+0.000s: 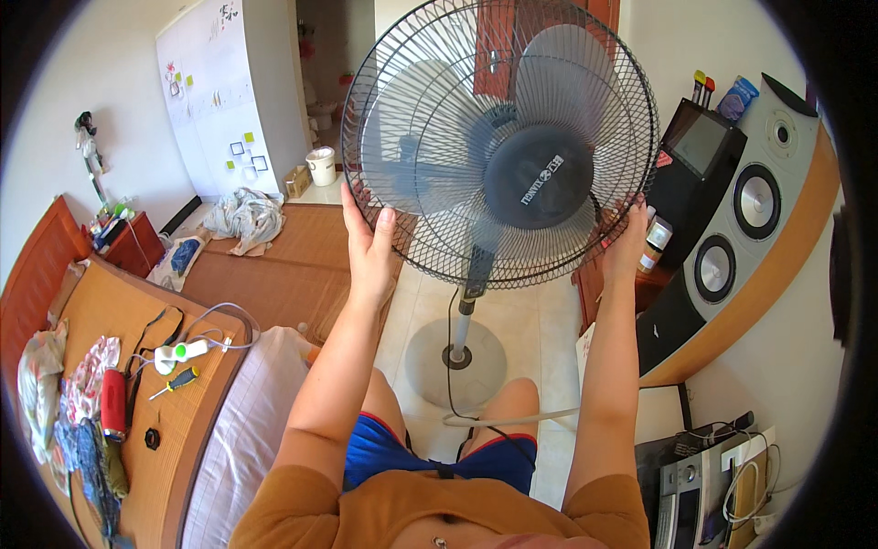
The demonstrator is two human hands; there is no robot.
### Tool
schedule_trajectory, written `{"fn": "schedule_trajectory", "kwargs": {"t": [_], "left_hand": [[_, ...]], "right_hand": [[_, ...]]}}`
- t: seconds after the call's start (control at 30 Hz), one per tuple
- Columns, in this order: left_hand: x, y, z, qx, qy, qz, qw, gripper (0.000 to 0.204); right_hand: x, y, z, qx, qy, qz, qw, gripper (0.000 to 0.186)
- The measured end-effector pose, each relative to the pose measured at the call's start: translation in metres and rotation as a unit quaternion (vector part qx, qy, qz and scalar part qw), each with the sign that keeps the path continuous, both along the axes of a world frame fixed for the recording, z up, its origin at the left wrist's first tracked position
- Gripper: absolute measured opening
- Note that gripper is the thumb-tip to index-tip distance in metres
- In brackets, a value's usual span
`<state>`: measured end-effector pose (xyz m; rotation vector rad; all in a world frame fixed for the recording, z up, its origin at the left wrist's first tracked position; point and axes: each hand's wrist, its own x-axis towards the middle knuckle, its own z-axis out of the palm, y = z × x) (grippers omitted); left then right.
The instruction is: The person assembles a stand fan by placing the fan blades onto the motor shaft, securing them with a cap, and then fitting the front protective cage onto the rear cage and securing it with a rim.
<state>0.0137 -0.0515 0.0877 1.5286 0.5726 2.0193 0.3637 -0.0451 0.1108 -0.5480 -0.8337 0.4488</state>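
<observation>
Brown shirt (393, 503); standing fan (538, 178), assembled, upright, was grasped at both sides by hands (369, 252); remaining work indeterminable.

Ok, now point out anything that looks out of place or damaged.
Two things look odd: a pale crumpled heap bunched up by the cabinet, rather than put away, and a screwdriver lying on the bed near cloths, an unlikely spot for a tool. The fan shows no clear damage.
</observation>
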Motion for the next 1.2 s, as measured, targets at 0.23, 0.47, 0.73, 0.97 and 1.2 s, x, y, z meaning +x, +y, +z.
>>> {"fn": "schedule_trajectory", "kwargs": {"t": [0.23, 0.47, 0.73, 0.97, 1.2], "left_hand": [[-0.017, 0.019, 0.004, -0.009, -0.081, -0.065, 0.994, 0.065], [-0.033, 0.036, -0.007, -0.087, -0.130, -0.165, 0.974, 0.061], [-0.038, 0.043, -0.011, -0.084, -0.125, -0.163, 0.975, 0.069], [-0.037, 0.039, -0.008, -0.071, -0.100, -0.131, 0.984, 0.073], [-0.032, 0.035, -0.014, -0.087, -0.134, -0.144, 0.977, 0.079]], "right_hand": [[-0.008, -0.009, 0.000, 0.001, 0.000, 0.013, 1.000, 0.030], [-0.002, -0.012, -0.009, 0.008, -0.016, 0.134, 0.991, 0.033], [0.000, -0.015, -0.015, 0.014, -0.023, 0.299, 0.954, 0.049], [-0.013, -0.011, -0.014, -0.002, -0.049, 0.205, 0.978, 0.057], [-0.004, -0.013, -0.018, -0.025, -0.038, 0.218, 0.975, 0.056]]}}
